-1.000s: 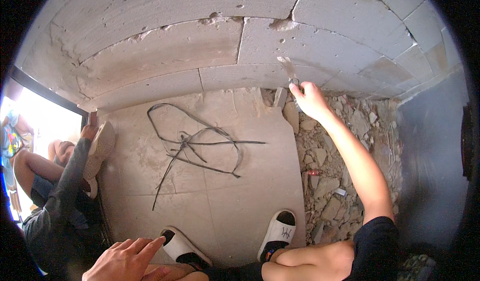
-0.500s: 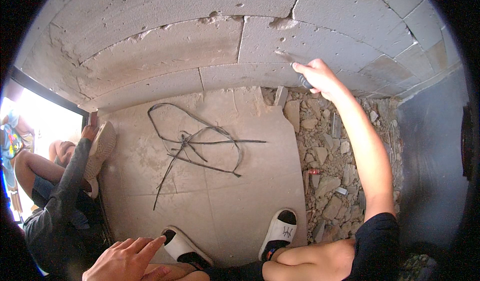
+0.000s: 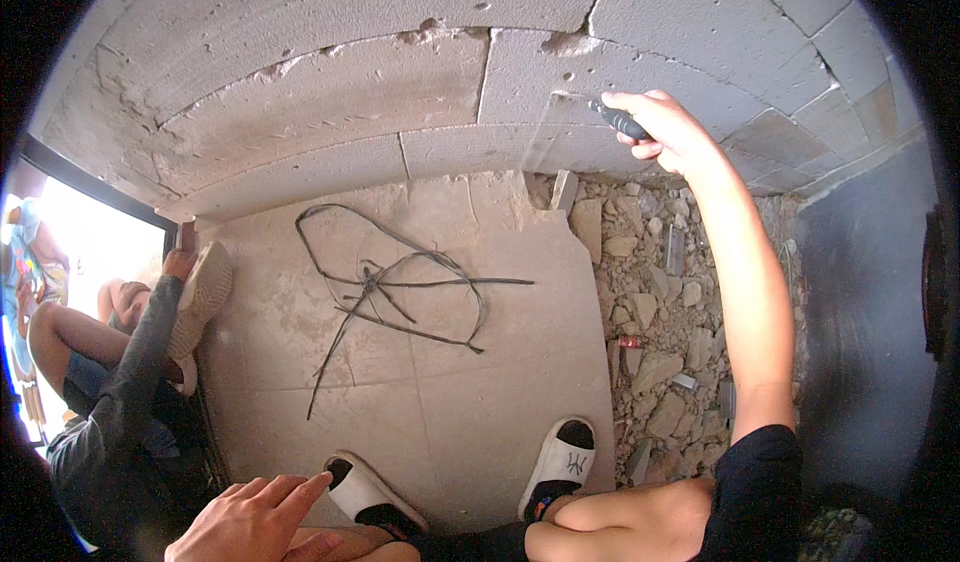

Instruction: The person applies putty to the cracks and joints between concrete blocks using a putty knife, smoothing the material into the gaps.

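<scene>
My right hand (image 3: 660, 134) is closed round the dark grey, ribbed grip of a hand tool (image 3: 626, 124), with the index finger stretched along it. The tool's slim pale blade points left at the grey block wall (image 3: 420, 82), its tip at or close to a block's face. Its exact kind is hard to make out. A faint streak of dust (image 3: 543, 137) hangs below the tip. At the lower left my left hand (image 3: 255, 512) rests over my knee, fingers stretched out and holding nothing.
Tied black cord (image 3: 370, 284) lies looped on the beige tiled floor (image 3: 460, 402). Broken rubble (image 3: 655, 362) fills a strip on the right beside a dark panel (image 3: 865, 292). Another person (image 3: 110, 392) sits at the left near a bright opening. My white slippers (image 3: 560, 467) are on the tiles.
My right hand and the tool have shifted a little right and up, and the grip has turned more level. A dust streak now shows below the tip. My left hand stays put.
</scene>
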{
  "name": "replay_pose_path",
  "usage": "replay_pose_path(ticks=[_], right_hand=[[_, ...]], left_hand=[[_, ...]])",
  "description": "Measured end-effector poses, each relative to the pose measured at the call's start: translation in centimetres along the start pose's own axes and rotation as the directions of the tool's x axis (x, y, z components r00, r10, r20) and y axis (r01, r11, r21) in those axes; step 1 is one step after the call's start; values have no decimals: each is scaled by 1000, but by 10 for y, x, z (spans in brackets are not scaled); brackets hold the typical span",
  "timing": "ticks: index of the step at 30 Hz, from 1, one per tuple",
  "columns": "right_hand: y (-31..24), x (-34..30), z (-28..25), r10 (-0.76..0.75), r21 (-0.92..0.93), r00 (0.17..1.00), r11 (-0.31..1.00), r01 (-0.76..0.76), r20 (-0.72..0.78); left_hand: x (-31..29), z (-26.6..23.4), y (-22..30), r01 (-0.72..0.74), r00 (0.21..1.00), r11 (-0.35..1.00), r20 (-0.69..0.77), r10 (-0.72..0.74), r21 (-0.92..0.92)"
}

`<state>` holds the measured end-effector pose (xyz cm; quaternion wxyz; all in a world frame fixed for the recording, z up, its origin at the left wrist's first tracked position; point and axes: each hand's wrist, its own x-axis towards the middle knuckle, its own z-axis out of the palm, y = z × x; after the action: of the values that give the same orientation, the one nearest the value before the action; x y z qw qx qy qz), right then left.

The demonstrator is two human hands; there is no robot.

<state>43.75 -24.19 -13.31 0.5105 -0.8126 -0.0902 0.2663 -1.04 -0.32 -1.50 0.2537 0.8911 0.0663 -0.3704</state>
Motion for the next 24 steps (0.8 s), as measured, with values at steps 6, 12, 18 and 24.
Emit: replay_pose_path(ticks=[6,12,18,24], right_hand=[[-4,0,-11,10,31,1000,999,-11,20],[4,-6,-2,6,86,1000,996,-7,14],[30,-12,5,-15,149,1000,989,13,12],[52,-15,23,-25,75,998,997,29,-53]], left_hand=[[1,1,-1,-13,1000,1000,-7,13,14],[1,0,-2,-8,1000,1000,-7,9,10],[1,0,-2,-30,999,999,-26,30,12],[0,0,-1,-25,999,1000,-34,25,8]])
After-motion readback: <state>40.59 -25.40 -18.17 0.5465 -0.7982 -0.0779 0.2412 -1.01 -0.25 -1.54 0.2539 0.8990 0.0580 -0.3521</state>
